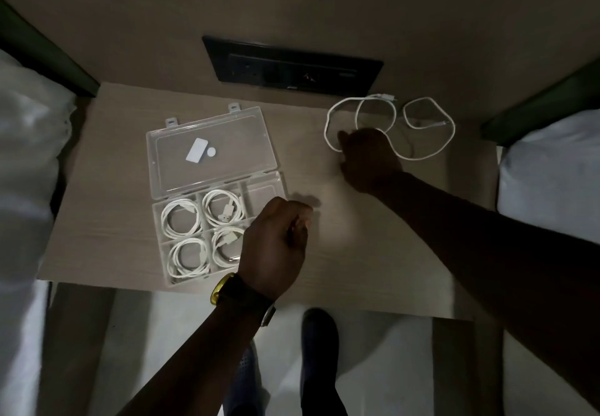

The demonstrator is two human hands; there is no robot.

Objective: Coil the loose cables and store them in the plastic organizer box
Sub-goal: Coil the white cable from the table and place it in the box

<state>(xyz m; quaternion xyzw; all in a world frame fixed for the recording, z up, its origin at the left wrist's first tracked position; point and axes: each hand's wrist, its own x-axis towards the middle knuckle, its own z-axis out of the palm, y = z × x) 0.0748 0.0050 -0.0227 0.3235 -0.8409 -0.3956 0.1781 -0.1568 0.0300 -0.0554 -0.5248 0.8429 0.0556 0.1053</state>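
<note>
A clear plastic organizer box (156, 221) lies open on the wooden table (341, 253), its lid (233, 123) folded back. Several of its compartments hold coiled white cables (168, 221); the far right compartment (263, 190) looks empty. One loose white cable (431, 152) sprawls in loops at the table's far right. My right hand (370, 156) rests over the near part of that cable, fingers down, and the grip is hidden. My left hand (279, 237) hovers as a loose fist at the box's right edge, with nothing visible in it.
A black socket panel (292, 65) is set in the wall behind the table. White bedding (26, 156) borders the table on the left, and more bedding (552, 172) on the right. My shoe (319, 350) shows on the floor below the table's near edge.
</note>
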